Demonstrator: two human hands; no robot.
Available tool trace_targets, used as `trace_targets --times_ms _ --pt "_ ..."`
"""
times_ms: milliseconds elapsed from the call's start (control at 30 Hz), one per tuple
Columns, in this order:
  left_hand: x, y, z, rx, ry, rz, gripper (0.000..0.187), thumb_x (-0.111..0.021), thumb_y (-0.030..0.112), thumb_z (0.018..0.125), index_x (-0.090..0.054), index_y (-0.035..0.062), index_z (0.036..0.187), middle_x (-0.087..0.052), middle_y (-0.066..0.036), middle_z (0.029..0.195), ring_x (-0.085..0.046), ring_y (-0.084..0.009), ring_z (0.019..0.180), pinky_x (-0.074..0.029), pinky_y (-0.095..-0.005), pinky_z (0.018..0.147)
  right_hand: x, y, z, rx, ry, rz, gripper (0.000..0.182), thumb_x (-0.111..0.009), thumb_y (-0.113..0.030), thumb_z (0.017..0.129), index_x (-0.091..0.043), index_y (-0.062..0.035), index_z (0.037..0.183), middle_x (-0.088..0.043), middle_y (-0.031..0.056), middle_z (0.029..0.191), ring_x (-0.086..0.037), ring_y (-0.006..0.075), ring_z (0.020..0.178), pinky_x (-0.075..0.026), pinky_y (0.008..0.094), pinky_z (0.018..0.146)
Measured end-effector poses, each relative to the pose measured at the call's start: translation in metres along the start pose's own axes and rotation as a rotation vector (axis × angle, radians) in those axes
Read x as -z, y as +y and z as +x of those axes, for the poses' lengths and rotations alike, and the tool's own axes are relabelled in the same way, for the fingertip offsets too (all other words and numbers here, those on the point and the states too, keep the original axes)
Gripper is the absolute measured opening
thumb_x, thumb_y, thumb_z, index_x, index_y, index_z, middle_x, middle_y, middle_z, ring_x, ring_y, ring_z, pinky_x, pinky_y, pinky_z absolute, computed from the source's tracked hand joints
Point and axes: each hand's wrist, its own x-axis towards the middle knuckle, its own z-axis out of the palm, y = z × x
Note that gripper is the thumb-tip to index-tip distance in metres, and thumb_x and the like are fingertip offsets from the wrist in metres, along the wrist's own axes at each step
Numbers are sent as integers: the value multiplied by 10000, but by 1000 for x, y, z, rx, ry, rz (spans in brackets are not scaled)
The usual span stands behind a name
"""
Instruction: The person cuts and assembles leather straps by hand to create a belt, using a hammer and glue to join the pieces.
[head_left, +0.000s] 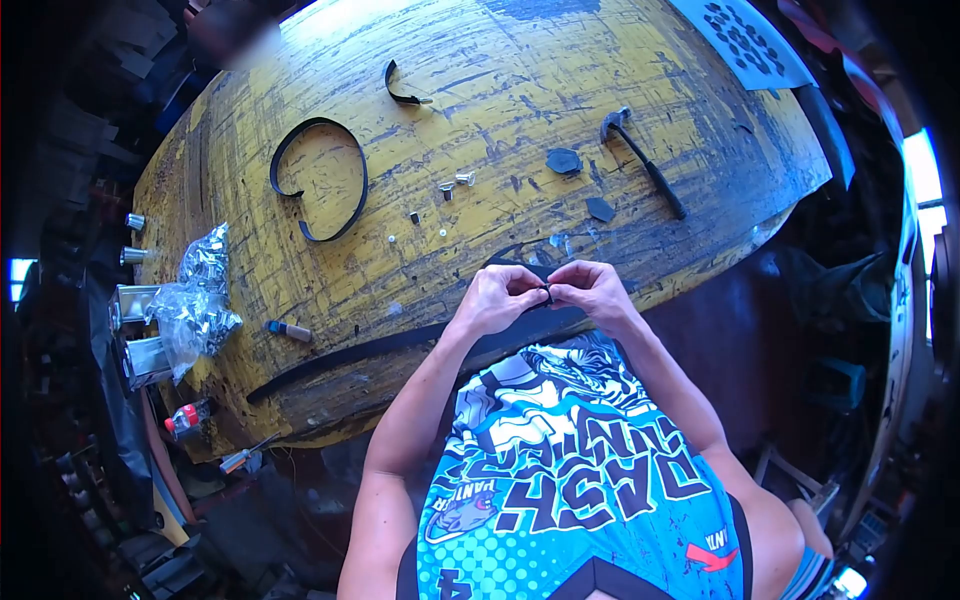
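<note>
At the near edge of the table, my left hand and my right hand meet with fingertips pinched together. Between them is a small black piece, mostly covered by the fingers; I cannot tell its exact kind. A long black strap runs along the table's front edge from the left toward my hands. Dark material also shows just behind my fingers. Beyond the hands lie small metal fittings, a tiny dark piece and two small white bits.
On the worn yellow table are a curled black belt, a short strap piece, a hammer and two dark scraps. Metal tins and a plastic bag stand left, near a red-capped bottle.
</note>
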Motion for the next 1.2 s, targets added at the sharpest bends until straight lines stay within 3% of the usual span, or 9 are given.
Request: trace_targets --times_ms 200,300,433,533,733,833,967,1133,1200 --pt "-14 1 -8 -238 141 220 156 -699 104 890 -701 -21 983 -734 -138 843 -699 -167 760 -546 -318 713 -6 14 -9 77 14 -143 307 -721 -13 851 -613 8 1138 -697 74 1005 -666 112 930 -547 239 818" --pt "-23 -6 -8 -362 196 256 166 -682 97 869 -684 -40 962 -711 -201 855 -706 -316 782 -548 -384 720 -9 19 -11 123 23 -199 272 -668 20 854 -600 16 1117 -689 63 970 -660 100 910 -544 238 802" --pt "-22 -8 -12 -234 101 167 184 -700 104 892 -684 -21 1026 -734 -141 890 -696 -142 816 -543 -296 718 -9 13 -16 111 33 -295 256 -645 25 849 -596 15 1100 -680 54 961 -651 89 875 -538 237 777" --pt "-18 -31 -7 -223 1 -2 195 -700 94 892 -684 -22 1048 -741 -122 890 -697 -130 829 -547 -282 742 -10 9 -21 104 43 -318 237 -645 -21 832 -616 22 1064 -681 64 932 -645 87 857 -535 244 779" --pt "-16 -17 -18 -281 50 139 196 -680 108 928 -695 -28 1068 -739 -67 921 -673 -94 849 -538 -251 762 -17 15 -19 159 66 -385 226 -656 -52 806 -627 28 1016 -684 75 877 -644 98 822 -533 265 762" --pt "-1 -34 -11 -57 -186 -158 197 -680 130 939 -704 -28 1055 -732 -41 916 -666 -82 832 -532 -235 759 -19 13 -22 112 35 -458 218 -650 -59 799 -623 29 997 -692 103 860 -654 126 802 -535 287 761" --pt "11 -28 -13 89 -292 -167 195 -708 162 926 -720 -11 1015 -730 -39 900 -661 -74 796 -532 -226 754 -32 0 -28 88 15 -586 226 -632 -55 805 -585 22 1011 -694 142 841 -672 181 786 -539 332 754" --pt "6 -33 -15 72 -276 -65 181 -696 164 934 -706 -6 995 -730 -40 897 -659 -72 798 -533 -230 741 -35 0 -31 39 10 -592 282 -634 -41 805 -537 20 1063 -687 130 825 -667 169 788 -541 332 743" --pt "1 -31 -19 34 -215 -16 175 -682 158 943 -693 -8 996 -724 -37 886 -650 -65 791 -528 -229 731 -30 2 -28 -41 -20 -459 318 -657 -36 811 -536 26 1098 -687 125 855 -664 166 788 -544 318 750"
